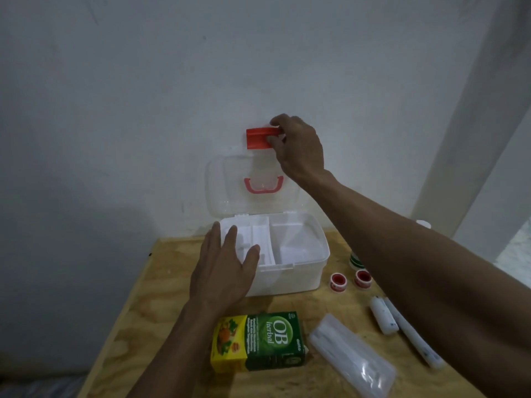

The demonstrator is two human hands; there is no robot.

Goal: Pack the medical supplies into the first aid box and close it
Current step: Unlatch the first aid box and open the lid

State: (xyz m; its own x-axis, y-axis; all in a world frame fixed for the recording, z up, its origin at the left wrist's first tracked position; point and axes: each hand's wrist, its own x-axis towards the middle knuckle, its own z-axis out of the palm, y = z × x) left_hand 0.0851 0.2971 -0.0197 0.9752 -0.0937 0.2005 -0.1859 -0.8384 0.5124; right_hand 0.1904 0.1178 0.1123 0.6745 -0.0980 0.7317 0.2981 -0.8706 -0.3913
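A white first aid box (290, 278) stands open on a plywood table (161, 288), its clear lid (224, 191) raised upright with a red handle (263, 185) on it. My right hand (298, 145) pinches the red latch (257, 138) at the lid's top edge. Flat on the box's left front rim, over the inner tray, lies my left hand (224, 265) with fingers spread. A green and yellow OB herbal carton (258, 341) lies in front of the box. Right of the box sit two red-cored tape rolls (349, 280), white tubes (383, 314) and a clear plastic case (352, 359).
A green-striped white roll (355, 259) peeks out behind my right forearm. A white wall rises directly behind the box and a white post stands at the right. The table's left edge runs diagonally past my left forearm.
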